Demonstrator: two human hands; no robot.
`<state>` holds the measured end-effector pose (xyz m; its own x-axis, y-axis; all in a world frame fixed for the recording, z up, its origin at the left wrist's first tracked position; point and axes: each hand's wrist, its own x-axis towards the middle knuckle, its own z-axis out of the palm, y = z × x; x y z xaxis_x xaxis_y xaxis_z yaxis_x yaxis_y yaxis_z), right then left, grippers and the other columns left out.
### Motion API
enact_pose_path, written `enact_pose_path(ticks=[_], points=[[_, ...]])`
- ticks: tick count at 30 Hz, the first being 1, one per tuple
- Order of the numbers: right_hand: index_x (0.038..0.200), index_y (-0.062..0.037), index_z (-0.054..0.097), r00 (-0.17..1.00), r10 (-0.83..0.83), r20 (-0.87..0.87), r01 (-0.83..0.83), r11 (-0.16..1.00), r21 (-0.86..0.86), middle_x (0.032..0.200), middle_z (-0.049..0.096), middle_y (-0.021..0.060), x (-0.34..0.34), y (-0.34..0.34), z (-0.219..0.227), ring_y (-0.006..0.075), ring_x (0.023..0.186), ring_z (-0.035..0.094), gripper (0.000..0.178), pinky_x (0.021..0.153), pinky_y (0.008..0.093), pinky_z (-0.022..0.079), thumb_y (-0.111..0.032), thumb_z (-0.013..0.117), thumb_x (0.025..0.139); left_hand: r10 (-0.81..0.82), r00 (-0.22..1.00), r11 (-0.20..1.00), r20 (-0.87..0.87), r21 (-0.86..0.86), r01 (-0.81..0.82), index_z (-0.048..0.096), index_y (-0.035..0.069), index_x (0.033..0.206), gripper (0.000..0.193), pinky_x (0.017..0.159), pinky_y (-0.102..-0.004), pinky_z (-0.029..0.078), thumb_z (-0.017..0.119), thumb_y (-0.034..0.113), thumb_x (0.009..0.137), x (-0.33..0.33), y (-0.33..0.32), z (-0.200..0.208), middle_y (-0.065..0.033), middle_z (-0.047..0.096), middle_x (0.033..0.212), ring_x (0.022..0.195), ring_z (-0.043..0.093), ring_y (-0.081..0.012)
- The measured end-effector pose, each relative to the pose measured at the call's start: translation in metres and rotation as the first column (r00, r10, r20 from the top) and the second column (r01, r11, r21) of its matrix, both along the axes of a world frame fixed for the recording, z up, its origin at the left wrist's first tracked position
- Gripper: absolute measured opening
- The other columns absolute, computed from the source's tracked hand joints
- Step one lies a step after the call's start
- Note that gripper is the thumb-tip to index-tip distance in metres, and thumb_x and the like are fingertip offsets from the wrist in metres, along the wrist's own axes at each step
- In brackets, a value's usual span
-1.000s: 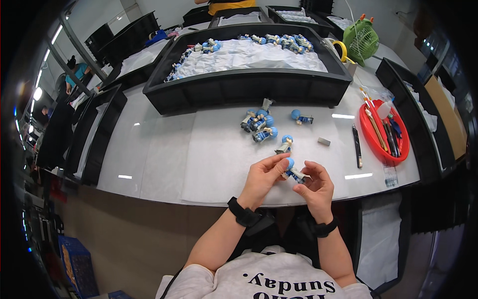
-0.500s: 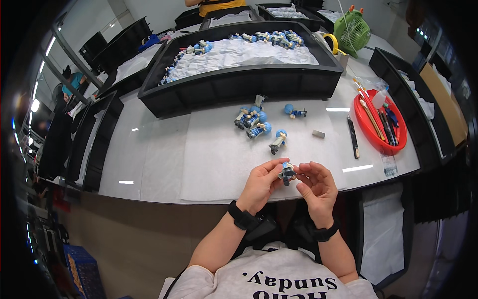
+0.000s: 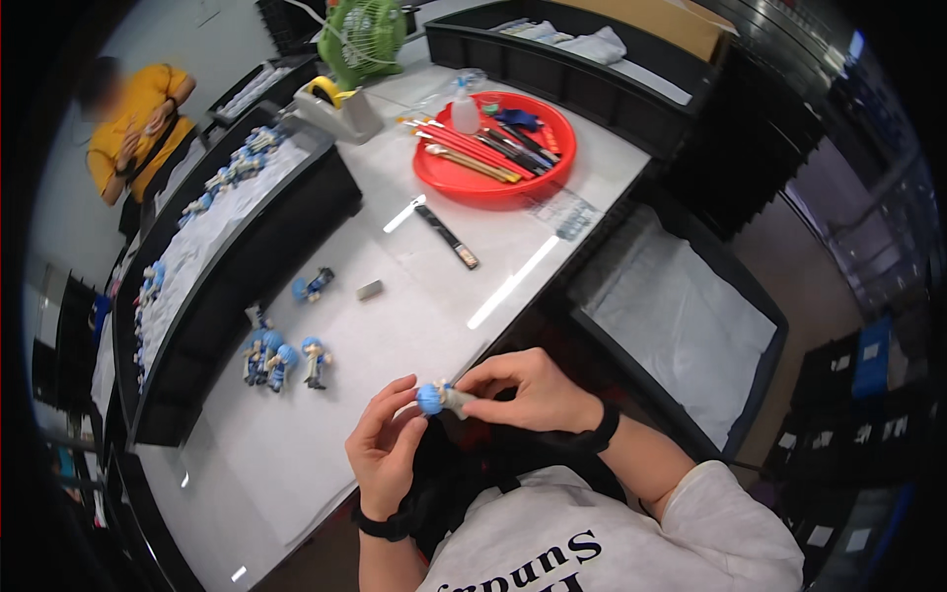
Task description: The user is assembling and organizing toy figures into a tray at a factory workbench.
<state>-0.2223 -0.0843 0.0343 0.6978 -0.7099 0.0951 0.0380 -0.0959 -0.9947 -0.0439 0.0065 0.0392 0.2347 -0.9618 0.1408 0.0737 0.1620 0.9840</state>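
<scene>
A small blue-haired toy figurine [image 3: 456, 400] is held near the table's front edge, its round blue head pointing toward my left hand. My right hand [image 3: 538, 391] pinches its pale body between thumb and fingers. At the head end, the thumb and fingertips of my left hand [image 3: 385, 449] close around the blue hair. Beyond my hands, a loose figurine [image 3: 315, 362] lies on the white table. Beside it is a cluster of similar figurines [image 3: 268, 359], and another figurine [image 3: 313, 285] lies farther off, near a small grey block [image 3: 369, 289].
A black tray [image 3: 266, 252] lined with white cloth holds several figurines. On the table are a black pen-like tool [image 3: 446, 237], a red basin [image 3: 444, 187] of brushes and a bottle, a tape dispenser [image 3: 340, 116] and a green fan [image 3: 361, 39]. Another lined tray [image 3: 681, 316] sits lower right.
My view has swung to the right. The figurine has been turned so its head points left; my right hand, formerly open beside it, now grips the body, while my left is at the head.
</scene>
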Motion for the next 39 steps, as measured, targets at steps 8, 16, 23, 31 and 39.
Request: enact_pose_path(ticks=[8,16,23,31,39], points=[[0.086,0.0014,0.061,0.724,-0.662,-0.193,0.659,0.747,-0.089,0.076,0.063,0.0047,-0.159,-0.098,-0.059,0.0088,0.069,0.059,0.016,0.061,0.0217,0.048,-0.004,0.065,0.071,-0.012,0.983,1.000,0.181,0.024,0.007,0.058,-0.003,0.098,0.024,0.078,-0.0270,0.048,0.055,-0.009,0.075,-0.008,-0.006,0.008,-0.0150,0.055,0.104,0.087,0.058,-0.0188],[0.077,0.0037,0.061,0.579,-0.428,-0.694,0.560,0.828,-0.043,0.066,0.062,0.0092,-0.203,-0.105,-0.165,0.0143,0.059,0.060,0.021,0.056,0.0255,0.048,-0.008,0.069,0.062,-0.002,0.960,1.000,0.280,0.023,-0.005,0.058,-0.004,0.096,0.022,0.075,-0.0256,0.048,0.054,-0.010,0.075,-0.010,-0.008,0.022,-0.0146,0.057,0.101,0.085,0.058,-0.0185],[0.073,0.0005,0.061,0.604,-0.369,-0.707,0.475,0.878,-0.053,0.068,0.062,0.0087,-0.204,-0.110,-0.198,0.0169,0.063,0.059,0.022,0.060,0.0283,0.048,-0.013,0.073,0.060,0.014,0.949,0.996,0.316,0.074,-0.039,0.059,-0.003,0.095,0.020,0.075,-0.0256,0.047,0.055,-0.008,0.076,-0.013,-0.009,0.024,-0.0144,0.057,0.100,0.084,0.058,-0.0184],[0.071,-0.0018,0.060,0.528,-0.292,-0.798,0.235,0.953,-0.193,0.073,0.062,0.0156,-0.182,-0.120,-0.202,0.0290,0.072,0.060,0.021,0.065,0.0363,0.047,-0.015,0.072,0.060,0.041,0.920,0.995,0.389,0.068,-0.073,0.059,-0.003,0.093,0.019,0.074,-0.0258,0.047,0.056,-0.007,0.075,-0.004,-0.005,0.028,-0.0128,0.059,0.097,0.083,0.058,-0.0181],[0.074,0.0023,0.060,0.562,-0.393,-0.728,0.275,0.918,-0.284,0.069,0.062,0.0146,-0.205,-0.110,-0.211,0.0187,0.066,0.061,0.009,0.061,0.0299,0.047,-0.001,0.062,0.066,-0.094,0.672,0.994,0.735,0.027,0.109,0.059,0.002,0.097,0.023,0.071,-0.0282,0.047,0.064,0.003,0.074,0.032,-0.012,0.058,-0.0107,0.060,0.093,0.081,0.058,-0.0223]])
